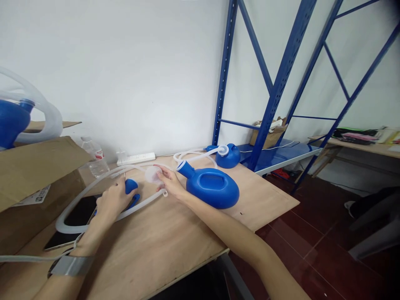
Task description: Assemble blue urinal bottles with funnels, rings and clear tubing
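My left hand (pixel 114 198) is closed around a small blue cap (pixel 131 186), over a translucent hose (pixel 73 208) that loops across the table. In my right hand (pixel 168 182) is a round translucent white piece (pixel 153 174), pinched by the fingers near the hose's end. A blue bottle (pixel 213 193) with an open neck lies on its side to the right of my right hand. Under my left hand another blue part (pixel 134 201) shows, partly hidden. Behind the bottle, a second blue container (pixel 229 156) stands with a coiled white hose.
An open cardboard box (pixel 43 166) holding a blue bottle and hoses stands at the left. Beside it are a clear plastic bottle (pixel 95 157), a white power strip (pixel 137 158) and a dark phone (pixel 73 218) on the wooden table (pixel 187 250). Blue shelving (pixel 275 79) rises at right.
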Motion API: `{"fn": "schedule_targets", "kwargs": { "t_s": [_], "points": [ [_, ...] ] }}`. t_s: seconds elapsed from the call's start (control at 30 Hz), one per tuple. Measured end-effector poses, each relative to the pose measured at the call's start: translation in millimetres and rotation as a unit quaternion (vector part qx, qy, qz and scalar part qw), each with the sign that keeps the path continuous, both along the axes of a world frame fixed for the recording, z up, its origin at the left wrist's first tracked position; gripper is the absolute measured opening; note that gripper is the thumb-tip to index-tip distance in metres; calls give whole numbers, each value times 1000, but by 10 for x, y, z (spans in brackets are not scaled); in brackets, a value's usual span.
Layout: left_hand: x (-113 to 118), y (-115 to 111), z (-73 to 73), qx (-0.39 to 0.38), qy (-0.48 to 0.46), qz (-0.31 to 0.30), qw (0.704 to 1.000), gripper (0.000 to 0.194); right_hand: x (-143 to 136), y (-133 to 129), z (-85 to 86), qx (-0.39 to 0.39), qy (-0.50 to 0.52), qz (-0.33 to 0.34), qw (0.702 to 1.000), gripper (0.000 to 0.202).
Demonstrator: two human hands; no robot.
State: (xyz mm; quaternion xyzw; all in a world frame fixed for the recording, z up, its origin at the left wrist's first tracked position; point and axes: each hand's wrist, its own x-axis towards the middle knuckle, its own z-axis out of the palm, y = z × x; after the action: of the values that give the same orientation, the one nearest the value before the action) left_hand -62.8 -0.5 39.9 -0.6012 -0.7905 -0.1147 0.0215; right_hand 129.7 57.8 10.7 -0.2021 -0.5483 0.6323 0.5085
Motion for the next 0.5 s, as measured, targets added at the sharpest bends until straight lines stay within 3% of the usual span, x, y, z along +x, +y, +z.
{"fn": "schedule_targets", "kwargs": {
  "t_s": [0.13, 0.27, 0.4, 0.5],
  "points": [
    [12, -72, 49, 195, 25, -85, 977, 80, 14, -22, 31, -57, 62, 10, 996, 51],
    [74, -81, -8, 324, 91, -228, 914, 71, 47, -86, 110, -54, 118, 52, 990, 54],
    [138, -65, -85, 412, 127, -334, 838, 84, 28, -141, 97, -10, 48, 64, 997, 56],
    [173, -89, -91, 424, 133, -360, 820, 92, -32, -159, 40, 19, 7, 35, 999, 55]
  ]
}}
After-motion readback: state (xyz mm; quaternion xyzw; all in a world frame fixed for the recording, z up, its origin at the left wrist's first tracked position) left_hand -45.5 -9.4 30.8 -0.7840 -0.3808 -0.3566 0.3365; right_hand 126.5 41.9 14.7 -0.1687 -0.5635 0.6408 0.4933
